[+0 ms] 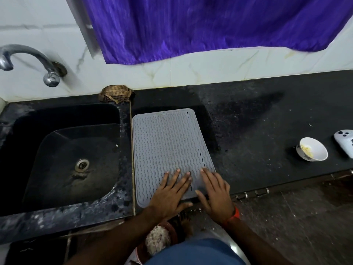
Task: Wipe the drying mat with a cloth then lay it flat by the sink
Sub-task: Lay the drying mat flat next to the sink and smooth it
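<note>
Drying mat (168,148) on counter (257,119), right of sink (63,159)

— What can't you make out?

— The near right corner of the grey wavy-ribbed silicone drying mat (168,148) lies under the two hands, the left (170,194) and the right (215,192), so its edge there is hidden.

— Anything cut off?

— The white game controller (344,142) runs past the right edge. The purple curtain (210,25) is blurred and cropped at the top. The curved chrome tap (28,60) is clipped on the left.

— And the white bowl (311,151)?

— Yellowish bits inside, too small to tell.
</note>
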Demonstrator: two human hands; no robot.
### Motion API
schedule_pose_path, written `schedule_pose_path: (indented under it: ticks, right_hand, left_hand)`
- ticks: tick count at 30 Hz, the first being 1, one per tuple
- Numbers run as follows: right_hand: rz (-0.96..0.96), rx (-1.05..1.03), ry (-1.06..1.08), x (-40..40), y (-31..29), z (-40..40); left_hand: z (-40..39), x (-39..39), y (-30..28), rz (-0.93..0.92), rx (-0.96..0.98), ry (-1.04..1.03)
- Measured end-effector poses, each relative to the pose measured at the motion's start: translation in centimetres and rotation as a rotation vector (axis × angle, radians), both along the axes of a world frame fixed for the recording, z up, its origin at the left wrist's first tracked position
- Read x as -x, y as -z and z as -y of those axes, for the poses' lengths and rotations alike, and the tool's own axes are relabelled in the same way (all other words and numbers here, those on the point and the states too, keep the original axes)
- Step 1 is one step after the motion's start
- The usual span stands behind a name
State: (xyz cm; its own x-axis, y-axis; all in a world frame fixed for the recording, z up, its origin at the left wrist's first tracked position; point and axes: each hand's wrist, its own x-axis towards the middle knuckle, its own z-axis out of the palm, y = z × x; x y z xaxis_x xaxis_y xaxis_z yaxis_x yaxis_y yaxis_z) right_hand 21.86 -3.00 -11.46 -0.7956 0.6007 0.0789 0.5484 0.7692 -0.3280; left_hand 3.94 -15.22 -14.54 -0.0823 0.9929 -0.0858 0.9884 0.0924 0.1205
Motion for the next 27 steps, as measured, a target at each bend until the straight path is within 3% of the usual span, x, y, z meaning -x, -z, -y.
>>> schedule_pose_path:
  ticks: [3,8,11,16,24,27]
  right_hand:
    - [0.242,-0.059,-0.079,0.1,0.8,0.9]
    - [0.291,-0.046,-0.051,-0.2,1.6,0.2]
    - [0.238,-0.027,-0.041,-0.3,1.5,0.1]
    - [0.196,0.022,0.152,-0.6,1.4,-0.6]
    - [0.164,0.086,0.144,-0.1,1.9,-0.1]
    - [0.036,0.192,0.151,-0.1,1.3,-0.2]
  left_hand:
    - [0.3,-0.4,0.0,0.001,0.027,0.015]
    - [0.6,0.2,-0.4,0.025,0.006,-0.026]
    - [0.9,0.0,-0.2,-0.001,0.006,0.015]
    - [0.6,0.1,-0.4,-0.009,0.0,0.021]
    - [0.8,0.2,-0.3,-0.002,0.011,0.026]
    - [0.9,0.2,-0.1,-0.005,0.017,0.026]
